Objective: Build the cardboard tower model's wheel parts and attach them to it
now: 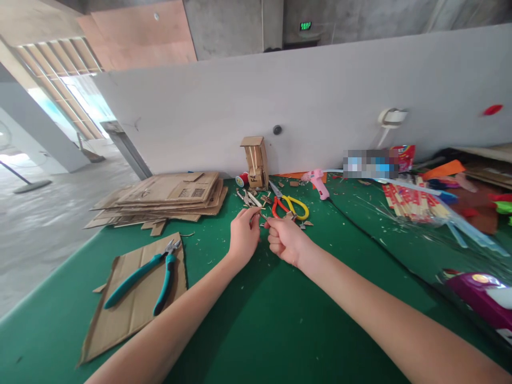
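Observation:
Fingers pinched, my left hand is closed near the middle of the green table. Facing it, my right hand is closed too, with thumb and forefinger pressed together. A small, thin, stick-like piece spans the short gap between my fingertips; its exact kind is too small to tell. Just beyond my hands lie scissors with yellow and red handles, small pliers and brown scraps. Behind them stands a small cardboard structure with a red spool beside it.
Teal-handled cutting pliers rest on a cardboard sheet at left. Stacked cardboard lies behind. A pink glue gun trails a black cord rightward. Red-and-cream packets and a purple object are on the right. A white partition borders the back.

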A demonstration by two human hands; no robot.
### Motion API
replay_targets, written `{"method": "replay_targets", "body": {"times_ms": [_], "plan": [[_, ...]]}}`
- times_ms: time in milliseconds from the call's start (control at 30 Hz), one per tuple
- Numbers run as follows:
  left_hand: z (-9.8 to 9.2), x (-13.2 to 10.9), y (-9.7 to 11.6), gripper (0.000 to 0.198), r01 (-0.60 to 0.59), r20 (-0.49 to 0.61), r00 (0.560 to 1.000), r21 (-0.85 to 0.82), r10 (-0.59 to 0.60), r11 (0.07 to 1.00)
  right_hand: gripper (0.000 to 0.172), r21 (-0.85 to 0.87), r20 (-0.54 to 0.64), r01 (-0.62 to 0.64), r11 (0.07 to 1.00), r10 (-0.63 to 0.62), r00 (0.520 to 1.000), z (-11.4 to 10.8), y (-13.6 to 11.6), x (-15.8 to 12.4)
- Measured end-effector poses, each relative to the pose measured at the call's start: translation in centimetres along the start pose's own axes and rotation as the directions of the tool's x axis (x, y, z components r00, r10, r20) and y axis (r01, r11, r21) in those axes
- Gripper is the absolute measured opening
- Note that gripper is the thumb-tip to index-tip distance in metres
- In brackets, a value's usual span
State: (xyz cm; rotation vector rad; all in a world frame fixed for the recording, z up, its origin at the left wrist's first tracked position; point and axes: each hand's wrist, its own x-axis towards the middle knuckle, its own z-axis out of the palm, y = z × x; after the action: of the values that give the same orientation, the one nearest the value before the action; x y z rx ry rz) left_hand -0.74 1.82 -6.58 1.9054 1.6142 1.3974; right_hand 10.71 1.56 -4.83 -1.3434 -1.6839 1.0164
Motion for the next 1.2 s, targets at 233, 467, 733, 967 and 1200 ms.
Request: {"method": "replay_targets", "body": {"times_ms": [233, 467, 733, 967, 1200], "plan": [[0.1, 0.2, -0.2, 0.025, 0.027, 0.023, 0.999, -0.052, -0.026, 0.998, 0.026, -0.179, -0.030, 0.101, 0.979, -0.108, 0.994, -0.7, 0.5, 0.0], [0.4, 0.3, -0.1, 0.024, 0.035, 0.059, 0.998, -0.062, -0.031, 0.997, 0.013, -0.403, 0.004, 0.175, 0.898, -0.189, 0.982, -1.6, 1.3, -0.8], [0.1, 0.3, 0.0, 0.024, -0.078, 0.038, 0.996, 0.019, 0.077, 0.997, 0.026, -0.004, -0.036, 0.002, 1.000, -0.002, 0.999, -0.5, 0.3, -0.1], [0.2, 0.3, 1.3, 0.024, -0.243, -0.018, 0.970, 0.036, 0.243, 0.969, 0.026, 0.485, 0.136, -0.220, 0.846, 0.175, 0.975, -0.7, -0.7, 0.5], [-0.7, 1.6, 1.3, 0.037, -0.040, -0.014, 0.999, -0.255, 0.038, 0.966, 0.026, 0.618, 0.145, -0.175, 0.767, 0.108, 0.984, -1.2, -0.5, 0.4]]}}
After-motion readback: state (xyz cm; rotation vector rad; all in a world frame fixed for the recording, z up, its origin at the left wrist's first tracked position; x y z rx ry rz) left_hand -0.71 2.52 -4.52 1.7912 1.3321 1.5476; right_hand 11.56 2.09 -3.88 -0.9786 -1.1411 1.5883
